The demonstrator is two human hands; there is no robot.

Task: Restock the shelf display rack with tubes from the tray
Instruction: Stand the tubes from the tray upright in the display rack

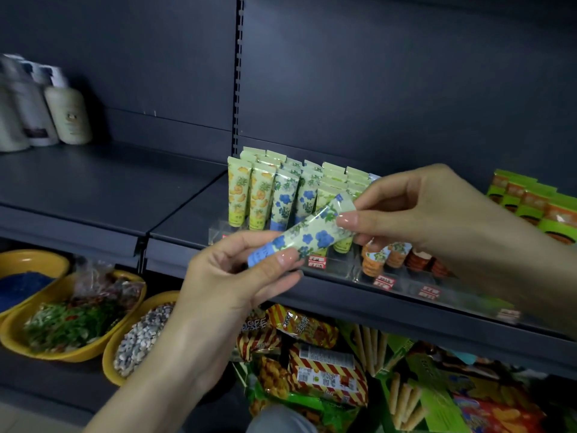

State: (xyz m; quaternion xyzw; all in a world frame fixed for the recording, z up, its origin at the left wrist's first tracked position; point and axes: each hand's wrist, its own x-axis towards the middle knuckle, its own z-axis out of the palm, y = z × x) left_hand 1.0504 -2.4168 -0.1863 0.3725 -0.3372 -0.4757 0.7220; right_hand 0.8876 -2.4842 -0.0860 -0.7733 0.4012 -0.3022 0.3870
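In the head view, the left hand (237, 276) is pinching the blue cap end of a blue-flowered tube (307, 235). The right hand (415, 210) is pinching its crimped end, holding it tilted just in front of the display rack (216, 233), where other tubes (262, 195) are standing upright.

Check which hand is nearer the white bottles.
Left. The left hand grips the tube by its cap end, below-right of the bottles; the right hand pinches its crimped end, farther right.
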